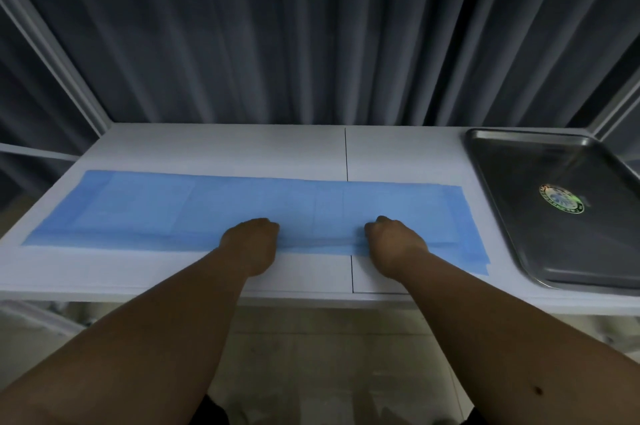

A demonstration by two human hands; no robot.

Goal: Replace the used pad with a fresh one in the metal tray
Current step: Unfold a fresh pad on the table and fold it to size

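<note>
Head view: 2 hands on blue pad [242, 209], surface [207, 147].
Grip: left hand [251, 239], right hand [393, 241] curled, seemingly pinching near edge.
Advice: lift evenly toward bare metal tray [540, 251].

Pad [173, 209] spread flat along the bench [214, 147], left hand [251, 244] and right hand [393, 242] side by side on its near edge, metal tray [512, 202] on the bench just right of the pad, curtain [311, 26] behind the bench
</note>
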